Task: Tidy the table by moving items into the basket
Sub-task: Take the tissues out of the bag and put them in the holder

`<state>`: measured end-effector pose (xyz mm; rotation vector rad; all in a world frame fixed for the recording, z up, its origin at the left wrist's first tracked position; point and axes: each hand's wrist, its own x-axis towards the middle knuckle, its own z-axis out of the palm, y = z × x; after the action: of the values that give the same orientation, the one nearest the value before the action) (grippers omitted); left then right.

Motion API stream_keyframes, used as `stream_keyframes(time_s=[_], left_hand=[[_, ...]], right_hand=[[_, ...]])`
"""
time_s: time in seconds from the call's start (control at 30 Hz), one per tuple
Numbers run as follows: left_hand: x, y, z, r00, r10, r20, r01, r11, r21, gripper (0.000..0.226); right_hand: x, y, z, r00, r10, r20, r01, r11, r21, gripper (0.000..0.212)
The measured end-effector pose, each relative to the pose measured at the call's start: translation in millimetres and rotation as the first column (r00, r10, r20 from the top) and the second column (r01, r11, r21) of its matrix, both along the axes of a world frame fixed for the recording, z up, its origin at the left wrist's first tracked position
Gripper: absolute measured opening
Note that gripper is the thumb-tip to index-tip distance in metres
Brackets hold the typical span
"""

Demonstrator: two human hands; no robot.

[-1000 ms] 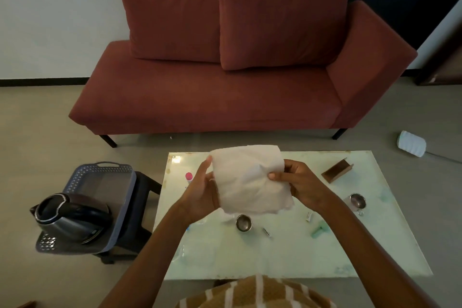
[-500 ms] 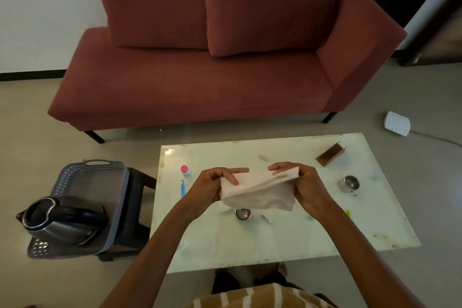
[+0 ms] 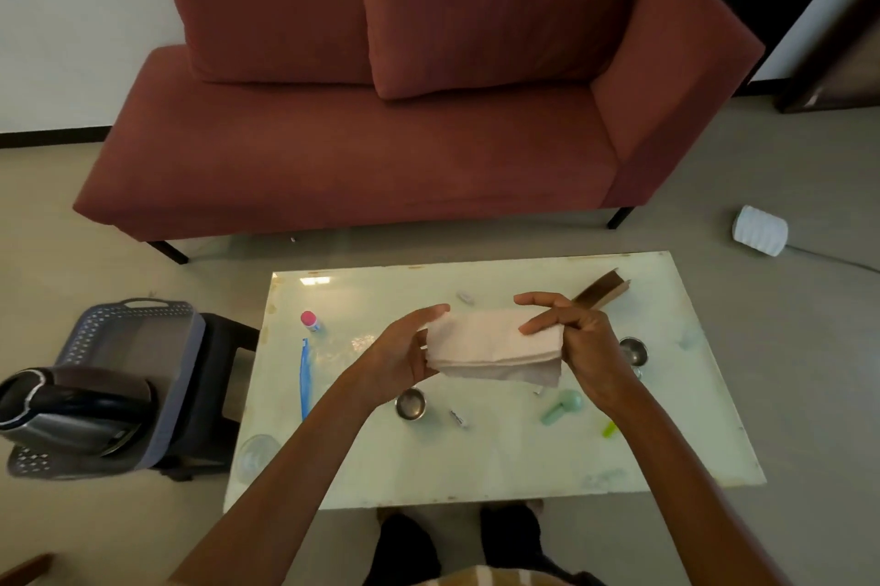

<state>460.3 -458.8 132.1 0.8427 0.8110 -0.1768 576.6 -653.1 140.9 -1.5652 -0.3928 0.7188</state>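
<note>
Folded cloth [image 3: 495, 347] was held over mid-table [image 3: 476, 461], between both hands. Left hand [image 3: 405, 354] gripped its left end, thumb on top, fingers curled under. Right hand [image 3: 588, 347] pinched its right end, index finger laid across the top. Basket [image 3: 188, 376] sat on a stool [image 3: 224, 390] left of the table, with a kettle [image 3: 71, 409] inside.

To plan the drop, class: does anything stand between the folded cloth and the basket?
Nothing visible blocks the way left from the cloth to the basket. A kettle fills the basket's near end; its far end looks bare.
</note>
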Motion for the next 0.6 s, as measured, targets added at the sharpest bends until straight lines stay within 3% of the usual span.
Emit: stream_keyframes(time_s=[0.1,0.17,0.23,0.33,0.4,0.47,0.6], left_hand=[[38,-24,-10,1.0,-0.017,-0.026,0.017,1.0,0.023,0.035],[63,-37,-23,1.0,0.022,-0.01,-0.022,1.0,0.023,0.039],[85,-47,-41,0.996,0.089,-0.001,-0.089,0.996,-0.018,0.04],[114,-66,-74,0.973,0.233,-0.005,-0.231,0.965,-0.126,0.043],[130,-83,-100,0.949,0.312,-0.035,-0.314,0.935,-0.165,0.046],[143,-98,-124,0.93,0.366,-0.044,-0.368,0.915,-0.168,0.046],[169,-123,-165,0.927,0.362,-0.101,-0.372,0.921,-0.114,0.045]], right_hand=[[37,-24,-16,0.991,-0.092,-0.095,0.097,0.994,0.046,0.043],[62,-40,-37,0.939,-0.146,-0.311,0.199,0.969,0.147,0.027],[77,-52,-62,0.8,-0.063,-0.596,0.307,0.897,0.317,0.039],[82,-53,-104,0.662,0.003,-0.75,0.419,0.828,0.373,0.07],[79,-49,-126,0.607,-0.019,-0.794,0.453,0.83,0.327,0.075],[83,-44,-142,0.584,-0.085,-0.807,0.442,0.867,0.229,0.065],[111,-36,-173,0.631,-0.409,-0.659,0.494,0.867,-0.066,0.035]])
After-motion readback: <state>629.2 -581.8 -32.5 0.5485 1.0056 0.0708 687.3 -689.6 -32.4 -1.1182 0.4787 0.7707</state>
